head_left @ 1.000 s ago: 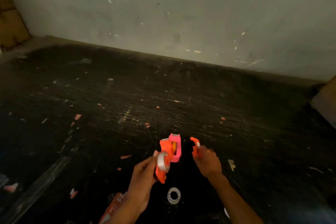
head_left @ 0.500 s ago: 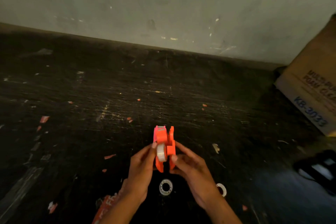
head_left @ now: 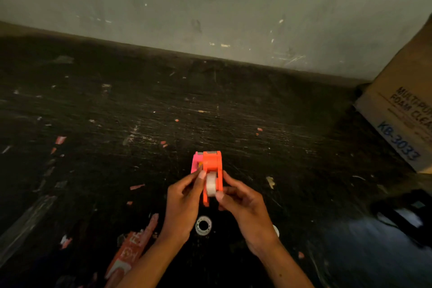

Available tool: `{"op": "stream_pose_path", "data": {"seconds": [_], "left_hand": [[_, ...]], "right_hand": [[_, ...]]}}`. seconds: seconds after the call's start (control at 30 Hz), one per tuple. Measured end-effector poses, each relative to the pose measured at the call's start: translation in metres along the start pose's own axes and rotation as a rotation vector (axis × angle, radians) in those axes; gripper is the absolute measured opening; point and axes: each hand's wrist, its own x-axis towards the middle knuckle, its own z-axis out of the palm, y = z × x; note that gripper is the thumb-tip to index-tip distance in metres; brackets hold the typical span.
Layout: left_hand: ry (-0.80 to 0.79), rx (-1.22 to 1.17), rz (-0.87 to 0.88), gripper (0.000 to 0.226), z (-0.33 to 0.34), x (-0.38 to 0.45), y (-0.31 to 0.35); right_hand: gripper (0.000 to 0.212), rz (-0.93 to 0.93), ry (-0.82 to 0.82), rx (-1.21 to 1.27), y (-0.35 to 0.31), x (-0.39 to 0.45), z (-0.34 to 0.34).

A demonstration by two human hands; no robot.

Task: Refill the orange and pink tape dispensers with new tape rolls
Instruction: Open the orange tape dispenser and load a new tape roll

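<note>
The orange tape dispenser [head_left: 212, 166] is held upright above the dark table, with a clear tape roll [head_left: 211, 184] sitting between its two halves. My left hand [head_left: 184, 203] grips its left side and my right hand [head_left: 243, 206] presses on its right side. The pink tape dispenser [head_left: 196, 162] stands on the table just behind and to the left of the orange one, mostly hidden by it. A spare clear tape roll [head_left: 203, 225] lies flat on the table below my hands. Another white roll [head_left: 276, 230] peeks out from behind my right wrist.
A scratched black table [head_left: 117, 135] with scattered paper scraps meets a grey wall. A cardboard box [head_left: 402, 119] leans at the right. A dark device [head_left: 406, 215] lies at the right front, and a torn orange packet [head_left: 131, 250] lies beside my left forearm.
My right hand brought the loose orange half against the body held in my left hand, and the two halves now sit closed around the tape roll. The view shifted left to right.
</note>
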Motion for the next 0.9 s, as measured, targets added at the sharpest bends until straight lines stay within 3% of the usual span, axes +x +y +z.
{"op": "stream_pose_path", "data": {"seconds": [0.37,0.53,0.63,0.73,0.9], "left_hand": [[0.018,0.057,0.080,0.024,0.030,-0.030,0.012],[0.095,-0.058,0.018,0.034,0.039,-0.042,0.012],[-0.010,-0.249,-0.119,0.045,0.040,-0.044,0.013],[-0.099,-0.449,-0.209,0.050,0.038,-0.042,0.016],[-0.178,-0.447,-0.188,0.047,0.041,-0.045,0.022]], "right_hand": [[0.038,-0.128,-0.084,-0.016,-0.013,-0.017,-0.032],[0.037,-0.101,-0.120,0.019,-0.005,-0.022,-0.032],[0.033,-0.137,-0.143,-0.055,-0.008,-0.024,-0.035],[0.028,-0.239,-0.072,-0.340,-0.014,-0.020,-0.043],[0.019,-0.387,-0.081,-0.451,-0.041,-0.008,-0.052]]}}
